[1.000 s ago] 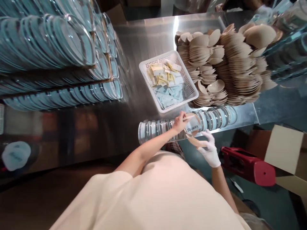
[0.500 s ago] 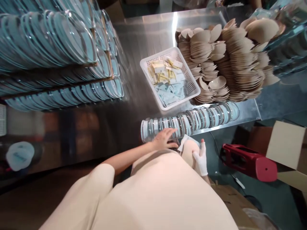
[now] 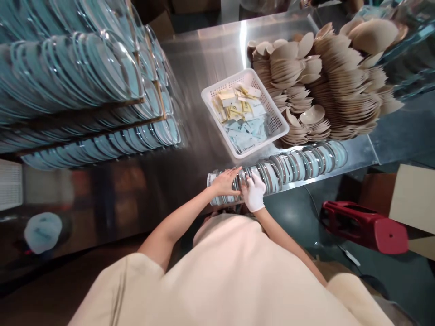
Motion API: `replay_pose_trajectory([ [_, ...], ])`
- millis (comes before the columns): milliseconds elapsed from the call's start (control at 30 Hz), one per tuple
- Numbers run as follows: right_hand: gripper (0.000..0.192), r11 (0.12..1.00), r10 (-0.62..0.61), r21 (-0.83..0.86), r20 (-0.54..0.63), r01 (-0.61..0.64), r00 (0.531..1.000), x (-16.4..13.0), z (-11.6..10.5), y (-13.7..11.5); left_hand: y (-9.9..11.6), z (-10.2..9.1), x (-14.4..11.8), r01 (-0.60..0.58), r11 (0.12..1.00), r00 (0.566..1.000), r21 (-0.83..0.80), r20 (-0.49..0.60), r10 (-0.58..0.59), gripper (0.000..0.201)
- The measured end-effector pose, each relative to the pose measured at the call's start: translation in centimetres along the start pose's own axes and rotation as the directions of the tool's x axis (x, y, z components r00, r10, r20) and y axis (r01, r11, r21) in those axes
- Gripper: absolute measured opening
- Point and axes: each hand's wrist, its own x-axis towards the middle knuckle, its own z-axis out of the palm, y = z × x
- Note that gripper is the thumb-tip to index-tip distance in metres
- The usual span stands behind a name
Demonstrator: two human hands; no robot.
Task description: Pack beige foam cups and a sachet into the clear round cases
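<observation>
A row of clear round containers point(image 3: 299, 165) with white and brown showing inside lies along the front edge of the metal table. Over the left part of this row rests my left hand point(image 3: 224, 182), bare, with thumb and fingers spread apart and touching the containers. Close beside it, my right hand point(image 3: 254, 194) in a white glove with bare fingertips reaches into the row. Its fingers are bent against the containers; what lies between them is hidden.
A white basket point(image 3: 234, 151) holds yellow and pale blue packets. Behind the row stand tall stacks of beige bowls point(image 3: 353, 97). Clear round lids point(image 3: 102, 68) fill tiers at the left. Below the table at right are a red stool-like object point(image 3: 367, 226) and an open carton point(image 3: 413, 199).
My right hand has moved up and left from beside my body into the row. The pale rounded piece and white packet near it are out of sight. My left hand stays on the row.
</observation>
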Motion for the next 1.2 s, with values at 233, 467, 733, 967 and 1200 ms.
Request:
replay_pose_trajectory([
  [233, 0.018, 0.995, -0.045, -0.084, 0.013, 0.046, 0.999, -3.0, -0.1, 1.8, -0.4, -0.2, -0.2, -0.028, 1.0, 0.999, -0.004, 0.018, 0.028, 0.115],
  [467, 0.007, 0.912, -0.411, -0.002, 0.023, 0.411, 0.911, 2.6, -8.0, 9.1, -0.3, 0.2, -0.2, -0.091, 0.989, 0.995, 0.116, 0.06, 0.085, 0.088],
  [733, 0.024, 0.999, -0.039, 0.001, -0.145, 0.04, 0.989, 28.9, -14.4, 22.4, 2.8, -1.4, 1.7, -0.128, 0.968, 0.991, 0.218, 0.051, 0.12, 0.083],
  [967, 0.045, 0.984, 0.078, 0.171, -0.216, -0.041, 0.973, 32.6, -11.4, 23.4, 5.7, -5.7, 12.3, 0.222, 0.971, 0.944, 0.087, -0.27, -0.192, 0.047],
  [1200, 0.036, 0.94, 0.292, 0.313, -0.523, -0.138, 0.801, 23.0, -18.1, 22.4, 2.9, -6.2, 20.3, 0.657, 0.753, 0.753, 0.037, -0.088, -0.652, 0.043],
])
